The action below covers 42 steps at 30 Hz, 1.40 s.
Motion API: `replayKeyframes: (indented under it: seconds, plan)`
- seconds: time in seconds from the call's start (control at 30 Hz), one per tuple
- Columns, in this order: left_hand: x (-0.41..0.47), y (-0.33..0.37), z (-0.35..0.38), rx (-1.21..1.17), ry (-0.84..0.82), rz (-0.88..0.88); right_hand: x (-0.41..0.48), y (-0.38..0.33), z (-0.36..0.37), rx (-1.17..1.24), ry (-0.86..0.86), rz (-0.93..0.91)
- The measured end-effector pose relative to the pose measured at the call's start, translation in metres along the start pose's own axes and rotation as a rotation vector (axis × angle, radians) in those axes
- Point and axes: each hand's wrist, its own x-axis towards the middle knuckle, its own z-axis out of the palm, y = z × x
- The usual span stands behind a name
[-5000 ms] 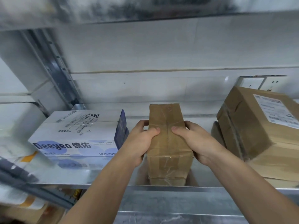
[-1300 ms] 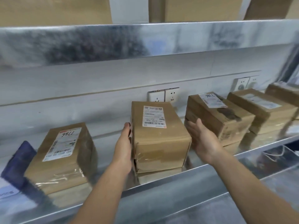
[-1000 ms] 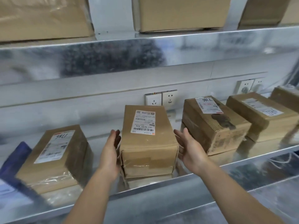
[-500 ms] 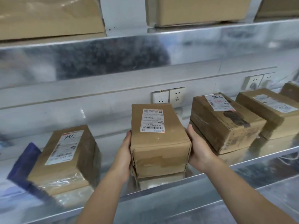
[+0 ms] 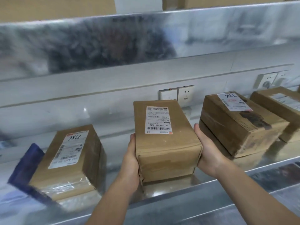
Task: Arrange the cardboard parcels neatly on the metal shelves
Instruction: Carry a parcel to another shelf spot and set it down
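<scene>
Left hand point(image 5: 131, 161) and right hand point(image 5: 209, 154), palms flat, press opposite sides of the labelled cardboard parcel point(image 5: 165, 143), apparently squaring it on the metal shelf point(image 5: 215, 177).

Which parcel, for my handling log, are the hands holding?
The middle parcel, held between the left hand and right hand; its label is only printed, while the left neighbour and right neighbour bear handwritten 7786.

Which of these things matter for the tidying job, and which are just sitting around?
Job: middle parcel, pressed between left hand and right hand; left parcel; right parcel; far parcel; metal shelf.
Just there: wall sockets; blue box.
</scene>
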Motion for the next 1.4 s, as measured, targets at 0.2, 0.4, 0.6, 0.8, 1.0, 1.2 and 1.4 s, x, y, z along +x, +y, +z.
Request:
replayKeyframes:
  seconds: [0.2, 0.4, 0.6, 0.8, 1.0, 1.2, 1.4]
  plan:
    - [-0.009, -0.001, 0.003, -0.005, 0.043, 0.027, -0.001, 0.0, 0.001, -0.017, -0.055, 0.032]
    - [-0.018, -0.004, 0.006, 0.068, 0.039, 0.067, -0.005, -0.005, 0.001, -0.026, -0.087, 0.033]
    - [-0.018, 0.001, 0.006, 0.2, 0.041, 0.196, -0.01, -0.02, -0.006, -0.001, -0.073, -0.013]
    - [-0.01, 0.005, -0.006, 0.236, 0.079, 0.225, -0.009, -0.028, -0.011, 0.06, -0.084, -0.118]
    - [-0.007, 0.009, -0.01, 0.233, 0.097, 0.247, -0.003, -0.025, -0.007, 0.097, -0.018, -0.166]
    - [-0.017, 0.014, -0.008, 0.242, 0.07, 0.248, -0.002, -0.027, 0.005, 0.061, 0.026, -0.128]
    - [-0.028, 0.02, -0.005, 0.152, 0.08, 0.336, -0.012, -0.026, 0.015, 0.061, 0.023, -0.195]
